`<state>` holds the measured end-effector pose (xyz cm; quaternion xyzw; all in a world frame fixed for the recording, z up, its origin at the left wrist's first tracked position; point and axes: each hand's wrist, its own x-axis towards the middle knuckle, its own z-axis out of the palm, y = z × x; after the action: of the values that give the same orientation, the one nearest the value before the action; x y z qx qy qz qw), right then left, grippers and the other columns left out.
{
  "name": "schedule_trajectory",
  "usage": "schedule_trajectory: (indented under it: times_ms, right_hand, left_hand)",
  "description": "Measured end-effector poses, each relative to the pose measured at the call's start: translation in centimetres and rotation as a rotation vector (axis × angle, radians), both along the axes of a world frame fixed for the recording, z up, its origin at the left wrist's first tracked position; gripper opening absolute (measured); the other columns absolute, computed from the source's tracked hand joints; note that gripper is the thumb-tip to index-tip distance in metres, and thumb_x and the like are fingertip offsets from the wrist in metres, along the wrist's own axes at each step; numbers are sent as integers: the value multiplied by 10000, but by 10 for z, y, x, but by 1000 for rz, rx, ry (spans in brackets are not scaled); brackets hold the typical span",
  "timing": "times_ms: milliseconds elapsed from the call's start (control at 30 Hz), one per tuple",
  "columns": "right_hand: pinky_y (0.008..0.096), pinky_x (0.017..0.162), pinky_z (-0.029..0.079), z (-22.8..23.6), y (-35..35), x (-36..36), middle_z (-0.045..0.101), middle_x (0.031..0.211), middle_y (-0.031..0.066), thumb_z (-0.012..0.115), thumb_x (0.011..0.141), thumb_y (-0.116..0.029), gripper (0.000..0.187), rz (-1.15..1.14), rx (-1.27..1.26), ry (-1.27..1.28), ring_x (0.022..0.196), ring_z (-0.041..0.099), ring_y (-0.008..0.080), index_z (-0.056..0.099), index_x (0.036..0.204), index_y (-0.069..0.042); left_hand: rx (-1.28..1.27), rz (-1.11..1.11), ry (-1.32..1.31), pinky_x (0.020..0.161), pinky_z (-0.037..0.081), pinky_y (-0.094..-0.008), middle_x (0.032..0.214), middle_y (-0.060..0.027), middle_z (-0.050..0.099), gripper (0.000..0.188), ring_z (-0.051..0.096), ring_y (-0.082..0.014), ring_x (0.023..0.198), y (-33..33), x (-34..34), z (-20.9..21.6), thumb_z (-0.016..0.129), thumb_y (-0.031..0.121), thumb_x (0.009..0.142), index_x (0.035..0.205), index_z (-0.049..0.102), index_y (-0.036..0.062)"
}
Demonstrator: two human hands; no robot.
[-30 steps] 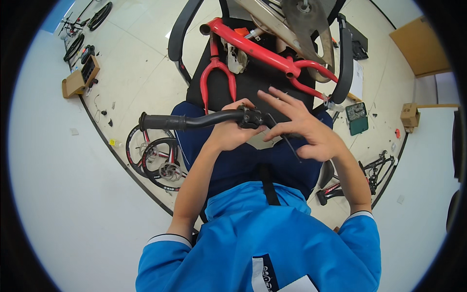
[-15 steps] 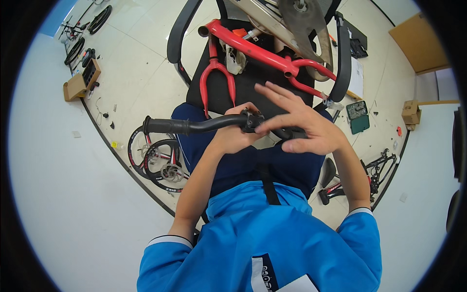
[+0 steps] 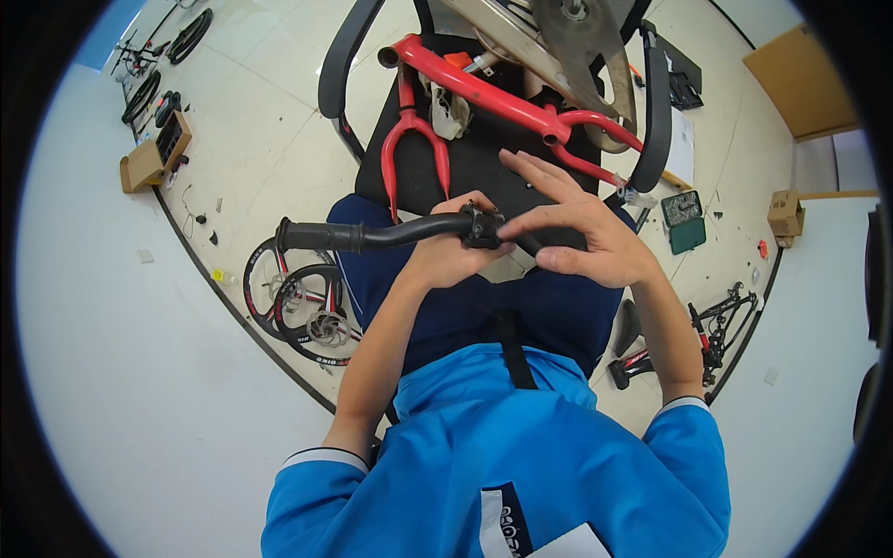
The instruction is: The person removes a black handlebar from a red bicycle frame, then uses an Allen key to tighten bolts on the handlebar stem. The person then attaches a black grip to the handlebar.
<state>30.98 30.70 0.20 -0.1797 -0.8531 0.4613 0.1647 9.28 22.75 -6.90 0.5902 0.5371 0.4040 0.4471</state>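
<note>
A black bicycle handlebar (image 3: 395, 236) with a rubber grip on its left end lies across my lap. My left hand (image 3: 445, 260) is wrapped round it from below, close to the black clamp (image 3: 481, 228) at its middle. My right hand (image 3: 600, 240) is open, fingers spread over the handlebar's right part, which it largely hides. Its index fingertip is at the clamp's right edge; whether it touches cannot be told. Just beyond, a red bicycle fork (image 3: 406, 130) and a red bicycle frame (image 3: 479, 93) rest on a black chair (image 3: 474, 175).
Chair armrests (image 3: 658, 121) flank the frame parts. Black wheels (image 3: 321, 316) lie on the floor at left, a dark frame (image 3: 726, 330) at right. A green case (image 3: 686, 237) of small parts sits open. Cardboard boxes (image 3: 141, 169) stand by the walls.
My right hand has shifted slightly right, its fingers bending a little, with the index fingertip still by the clamp. My left hand and the handlebar have hardly moved.
</note>
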Motion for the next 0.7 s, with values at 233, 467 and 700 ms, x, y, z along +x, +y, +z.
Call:
schedule_trajectory:
  times_ms: [233,467,700]
  right_hand:
    - [526,1182,161,-7,5,2,269,1599,220,579,917,-451,433,-174,115,-103,1495,190,402,708,1230,-181]
    - [537,1178,162,3,10,-2,259,1602,226,591,909,-427,401,84,-47,11,1495,184,408,729,1200,-188]
    - [541,1176,156,-6,6,0,256,1603,219,260,1018,-579,643,-117,35,-124,1496,170,410,699,1234,-161]
  left_hand:
    - [24,-18,-26,653,488,-288,747,-53,636,363,605,-141,690,0,1,5,864,167,680,905,615,29]
    - [-24,-20,-38,648,488,-281,745,-48,638,342,602,-132,684,2,4,0,858,184,689,883,622,31]
    - [-33,-10,-52,653,481,-274,754,-41,632,364,583,-118,690,2,2,0,880,181,663,877,626,32]
